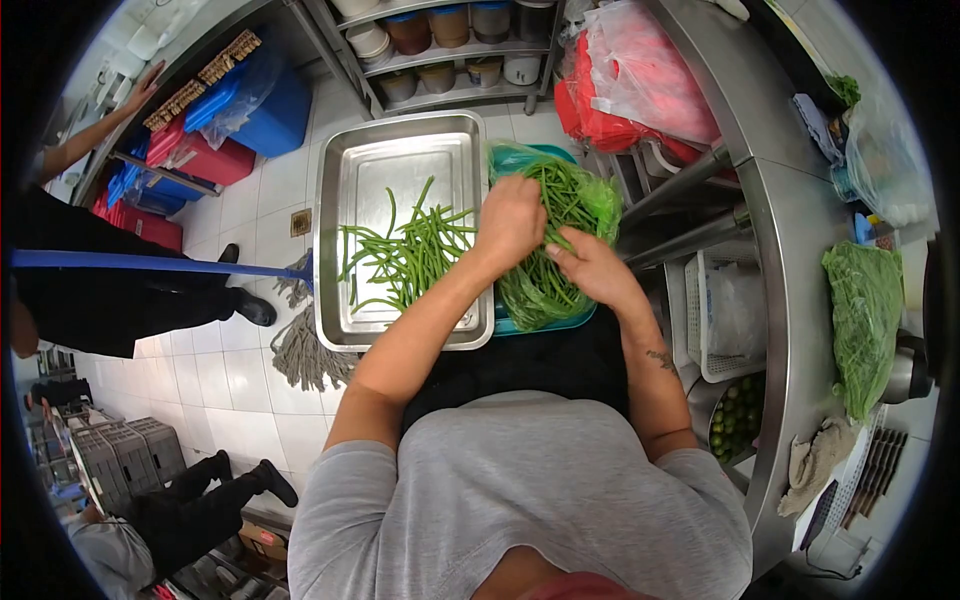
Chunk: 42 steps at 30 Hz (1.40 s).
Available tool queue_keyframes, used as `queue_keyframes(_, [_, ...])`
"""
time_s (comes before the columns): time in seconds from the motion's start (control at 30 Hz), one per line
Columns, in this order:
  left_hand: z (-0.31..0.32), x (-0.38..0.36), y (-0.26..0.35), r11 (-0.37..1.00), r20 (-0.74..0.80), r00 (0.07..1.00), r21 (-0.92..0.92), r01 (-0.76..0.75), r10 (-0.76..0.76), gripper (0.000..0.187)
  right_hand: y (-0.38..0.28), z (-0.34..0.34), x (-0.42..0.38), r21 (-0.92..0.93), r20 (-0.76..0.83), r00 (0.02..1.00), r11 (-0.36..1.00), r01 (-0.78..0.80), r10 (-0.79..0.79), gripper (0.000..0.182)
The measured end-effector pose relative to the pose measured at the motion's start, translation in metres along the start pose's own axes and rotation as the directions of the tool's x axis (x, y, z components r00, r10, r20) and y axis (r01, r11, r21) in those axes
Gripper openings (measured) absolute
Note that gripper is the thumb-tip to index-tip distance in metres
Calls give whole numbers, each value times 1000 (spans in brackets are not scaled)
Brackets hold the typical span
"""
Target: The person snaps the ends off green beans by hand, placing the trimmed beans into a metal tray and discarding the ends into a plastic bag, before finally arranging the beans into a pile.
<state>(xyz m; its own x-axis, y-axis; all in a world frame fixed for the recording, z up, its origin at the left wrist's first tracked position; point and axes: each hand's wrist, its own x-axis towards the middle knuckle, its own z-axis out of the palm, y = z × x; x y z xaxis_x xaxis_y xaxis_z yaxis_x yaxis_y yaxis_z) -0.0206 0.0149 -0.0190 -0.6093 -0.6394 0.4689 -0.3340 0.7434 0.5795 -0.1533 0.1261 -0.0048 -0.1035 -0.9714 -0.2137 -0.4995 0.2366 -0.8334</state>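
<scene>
Long green beans fill a clear green plastic bag [535, 300], which lies open in a teal tray [556, 152]. Over the bag, my left hand [510, 222] is closed with its fingertips pinched at the beans. Just right of it, my right hand [595, 268] pinches a green bean [553, 238] between thumb and fingers. The part inside my left fingers is mostly hidden. To the left, a large steel tray [345, 170] holds a loose pile of green beans [425, 245], and my left forearm crosses its near right corner.
A mop [310, 350] with a blue handle touches the floor left of the steel tray, close to a person's shoes [255, 307]. At right runs a steel counter [790, 260]; below it are a white basket [715, 310] and limes [738, 418]. Shelved tubs [450, 28] stand ahead.
</scene>
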Motion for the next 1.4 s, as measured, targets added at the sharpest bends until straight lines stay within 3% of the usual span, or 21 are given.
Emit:
queue_keyframes(0.03, [4,2,-9,991,12,995,-92,97,-96,11,2,5,0,-4,-4,1000,1000,-17,17,27])
queue_keyframes(0.07, [7,2,-16,964,33,982,-183,191,-188,11,3,4,0,124,48,997,990,-71,66,26])
queue_keyframes(0.1, [1,3,-17,945,154,974,-257,200,-165,12,1,3,0,245,99,988,960,-135,114,26])
queue_keyframes(0.17, [-17,5,-16,887,378,921,-391,247,-90,14,0,-6,-3,245,89,988,958,-147,129,24])
queue_keyframes(0.27, [-29,3,-15,956,437,894,-292,39,97,20,-9,-16,-6,308,133,979,933,-188,153,20])
queue_keyframes(0.4, [-31,2,-11,987,519,839,-91,-134,161,13,-6,-22,-6,294,155,974,934,-203,163,20])
queue_keyframes(0.5, [-30,-4,6,944,348,907,136,-300,238,12,-2,-19,-4,253,105,985,954,-159,136,19])
queue_keyframes(0.6, [-7,-5,7,971,89,985,176,-161,147,10,1,0,-1,314,-4,995,945,-91,97,19])
queue_keyframes(0.63, [0,-7,-2,993,57,998,114,-14,8,10,-7,9,-2,351,-47,995,934,-65,87,20])
queue_keyframes(0.67, [9,-6,-13,990,34,991,44,131,-133,10,-17,10,-6,338,59,995,936,-93,77,23])
queue_keyframes(0.7, [13,-3,-17,963,21,963,-31,269,-269,11,-32,7,-12,446,95,990,884,-137,105,24])
queue_keyframes(0.8, [15,-6,-32,967,171,955,-45,252,-241,18,-24,0,-11,606,162,975,764,-219,152,20])
queue_keyframes(0.83, [4,-5,-24,974,226,948,26,225,-225,21,-17,-2,-9,636,177,971,735,-236,159,17])
queue_keyframes(0.93, [-3,-6,-26,971,128,986,-201,130,-106,21,-6,-6,-9,680,182,976,702,-212,119,28])
queue_keyframes(1.03, [-19,-2,-18,699,553,808,-497,514,-201,19,-2,-10,-6,673,161,983,718,-178,93,27])
queue_keyframes(1.13, [-30,-2,-3,931,487,873,-302,207,-36,15,-3,-14,-4,630,145,980,751,-195,134,24])
queue_keyframes(1.17, [-25,-6,-3,970,387,921,-233,62,34,12,-4,-14,-3,610,136,978,765,-207,157,22])
queue_keyframes(1.27, [-5,-11,18,985,95,993,151,-84,70,8,-4,9,4,599,-129,987,801,1,95,19])
queue_keyframes(1.3, [0,-10,22,976,-12,999,212,-41,45,8,4,24,9,468,-305,947,882,55,103,17])
queue_keyframes(1.4, [9,-7,-6,965,-37,976,146,218,-215,12,-28,8,-7,664,6,995,743,-80,102,25])
